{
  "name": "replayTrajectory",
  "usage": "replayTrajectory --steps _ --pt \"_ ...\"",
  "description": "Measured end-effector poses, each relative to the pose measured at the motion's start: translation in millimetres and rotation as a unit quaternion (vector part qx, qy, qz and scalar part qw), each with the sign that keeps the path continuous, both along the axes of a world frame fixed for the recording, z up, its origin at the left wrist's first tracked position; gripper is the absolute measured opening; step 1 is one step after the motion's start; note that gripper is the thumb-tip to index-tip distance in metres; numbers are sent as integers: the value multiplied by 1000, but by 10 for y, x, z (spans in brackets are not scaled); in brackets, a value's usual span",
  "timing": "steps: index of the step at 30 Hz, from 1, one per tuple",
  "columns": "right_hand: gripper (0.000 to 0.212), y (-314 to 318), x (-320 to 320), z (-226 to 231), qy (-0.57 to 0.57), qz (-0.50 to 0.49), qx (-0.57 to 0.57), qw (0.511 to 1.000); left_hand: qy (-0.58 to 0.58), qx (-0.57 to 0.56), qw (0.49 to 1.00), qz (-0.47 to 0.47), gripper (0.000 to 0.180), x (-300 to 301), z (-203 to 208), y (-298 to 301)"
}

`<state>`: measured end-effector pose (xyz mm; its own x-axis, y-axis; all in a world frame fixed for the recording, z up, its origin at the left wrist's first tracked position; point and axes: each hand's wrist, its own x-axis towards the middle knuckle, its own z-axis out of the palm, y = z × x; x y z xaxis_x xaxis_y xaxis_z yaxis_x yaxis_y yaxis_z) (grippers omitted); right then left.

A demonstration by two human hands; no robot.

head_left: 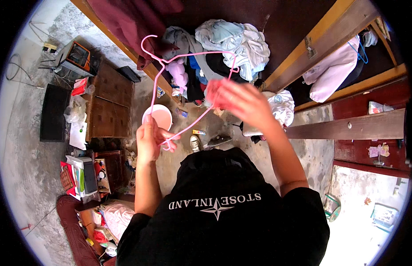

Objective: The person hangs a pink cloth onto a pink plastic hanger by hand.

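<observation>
- One pink hanger (162,60) is the thing in hand; we have it off the floor (181,162), in front of our body, hook pointing away from us and no garment on its frame.
- Our left hand (149,135) closes round one lower corner, thumb against the side arm, its other fingers (169,138) loosely curled by the bar's end.
- Our right hand (241,101) is at the lower bar near the opposite corner. Its fingers blur, with a reddish patch at the tips that may be a cloth; we cannot tell how tightly they close.
- We judge the step to be handling or wiping the bare frame, the left hand steadying while the right works.
- The next move, we think, calls for a firm left grip and a light right touch along the bar, so the thin frame does not twist.
- Beyond it, the heaped clothes (237,44) and purple plush toy (178,75) lie near enough to snag the hook.
</observation>
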<state>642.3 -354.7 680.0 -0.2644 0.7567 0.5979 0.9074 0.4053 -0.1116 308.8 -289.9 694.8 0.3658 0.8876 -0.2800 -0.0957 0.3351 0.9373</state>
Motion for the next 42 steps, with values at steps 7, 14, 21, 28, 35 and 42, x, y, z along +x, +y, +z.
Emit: replayTrajectory --steps 7,14,21,28,35,42 --pt "64 -171 -289 -62 111 -50 -7 992 -21 -20 1000 -6 57 167 -187 21" --pt "58 -149 76 15 94 -89 6 992 -92 -27 994 -55 50 114 -254 43" --pt "56 -376 -202 -152 139 -61 -77 985 -23 -30 998 -48 53 340 -345 79" --pt "32 -461 8 -328 756 -143 -45 637 -55 -28 997 -47 56 341 -388 94" --pt "46 -423 -58 -268 829 21 -240 506 15 -45 994 -99 50 515 -451 18" --pt "41 -278 -216 -327 727 -40 -157 667 70 -19 994 -86 52 621 -422 27"
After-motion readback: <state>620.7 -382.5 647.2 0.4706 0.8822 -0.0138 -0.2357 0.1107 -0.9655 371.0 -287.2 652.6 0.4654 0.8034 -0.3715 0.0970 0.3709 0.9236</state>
